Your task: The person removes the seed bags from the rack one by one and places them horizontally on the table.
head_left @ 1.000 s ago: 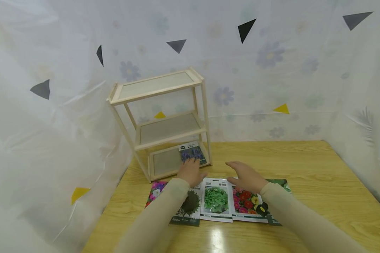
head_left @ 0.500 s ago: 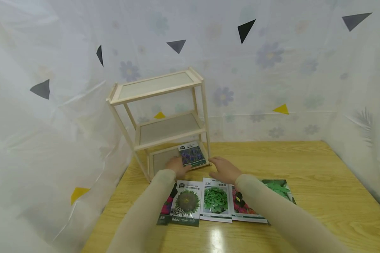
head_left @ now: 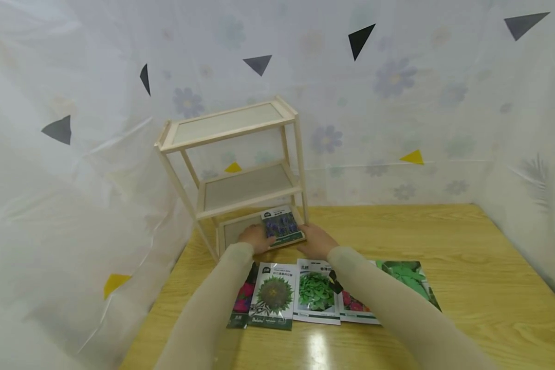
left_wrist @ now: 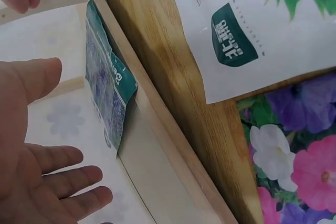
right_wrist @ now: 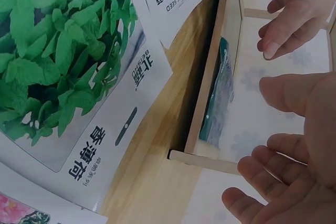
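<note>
A seed packet with purple flowers (head_left: 282,225) lies at the right end of the rack's bottom shelf (head_left: 240,226). My left hand (head_left: 256,239) is at the packet's left side, over the shelf, thumb towards its lower edge. At the shelf's front right corner, my right hand (head_left: 318,241) reaches to the packet's other side. Both wrist views show spread, relaxed fingers: the left hand (left_wrist: 37,135) beside the packet (left_wrist: 105,80), the right hand (right_wrist: 299,145) near the shelf's end. Neither hand grips anything.
Several seed packets lie in a row before the rack: petunias (head_left: 243,298), a sunflower (head_left: 273,295), green mint (head_left: 315,293), red flowers (head_left: 351,303) and a green-leaf one (head_left: 409,277). The wooden rack's middle shelf (head_left: 247,189) hangs above the hands. A patterned sheet (head_left: 398,103) hangs behind.
My left hand has slid left off the packet's lower part to its left side. My right hand has moved left and forward from above the row of packets to the shelf's right corner.
</note>
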{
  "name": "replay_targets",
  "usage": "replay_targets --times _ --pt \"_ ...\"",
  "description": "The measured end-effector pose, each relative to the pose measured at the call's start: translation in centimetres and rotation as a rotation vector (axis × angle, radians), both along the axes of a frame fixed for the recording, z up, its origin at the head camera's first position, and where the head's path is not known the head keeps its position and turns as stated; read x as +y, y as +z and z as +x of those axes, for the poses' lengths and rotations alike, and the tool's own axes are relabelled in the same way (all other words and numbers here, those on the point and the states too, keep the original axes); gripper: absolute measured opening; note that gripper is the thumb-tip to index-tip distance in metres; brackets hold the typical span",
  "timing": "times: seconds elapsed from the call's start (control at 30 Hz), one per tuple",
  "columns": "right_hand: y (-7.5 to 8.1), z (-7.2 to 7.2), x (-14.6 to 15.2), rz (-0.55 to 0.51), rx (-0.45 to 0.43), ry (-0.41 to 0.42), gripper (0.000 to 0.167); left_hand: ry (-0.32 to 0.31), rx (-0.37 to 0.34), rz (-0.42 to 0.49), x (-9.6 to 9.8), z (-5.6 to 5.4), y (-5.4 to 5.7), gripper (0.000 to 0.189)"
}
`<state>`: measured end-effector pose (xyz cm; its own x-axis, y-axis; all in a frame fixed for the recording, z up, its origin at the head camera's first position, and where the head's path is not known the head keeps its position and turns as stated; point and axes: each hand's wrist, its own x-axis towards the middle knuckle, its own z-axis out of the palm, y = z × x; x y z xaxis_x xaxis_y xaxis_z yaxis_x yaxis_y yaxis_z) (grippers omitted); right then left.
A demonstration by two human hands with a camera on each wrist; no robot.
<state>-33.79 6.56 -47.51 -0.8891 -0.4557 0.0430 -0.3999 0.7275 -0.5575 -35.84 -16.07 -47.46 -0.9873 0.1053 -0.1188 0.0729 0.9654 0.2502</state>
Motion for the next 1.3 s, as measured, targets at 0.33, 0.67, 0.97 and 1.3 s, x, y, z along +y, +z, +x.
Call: replay_targets --times 0.33,0.67,0.97,1.3 --pt "-0.5 -0.5 -1.0 0.008 0.006 -0.008 0.064 0.004 -0.052 0.001 -0.5 -1.1 -0.1 0.067" --pt "-2.2 -1.5 -2.9 0.018 -0.018 -0.048 0.066 0.011 -0.086 0.038 -1.1 -2.2 -1.7 0.076" --pt "-2.3 -1.0 -3.9 0.121 -0.026 -0.069 0.07 0.004 -0.076 0.019 -0.3 -1.2 -1.5 0.073" --pt "-2.2 -0.6 -5.1 0.183 -0.017 -0.052 0.074 -0.007 -0.056 -0.104 0.8 -0.6 -1.8 0.096"
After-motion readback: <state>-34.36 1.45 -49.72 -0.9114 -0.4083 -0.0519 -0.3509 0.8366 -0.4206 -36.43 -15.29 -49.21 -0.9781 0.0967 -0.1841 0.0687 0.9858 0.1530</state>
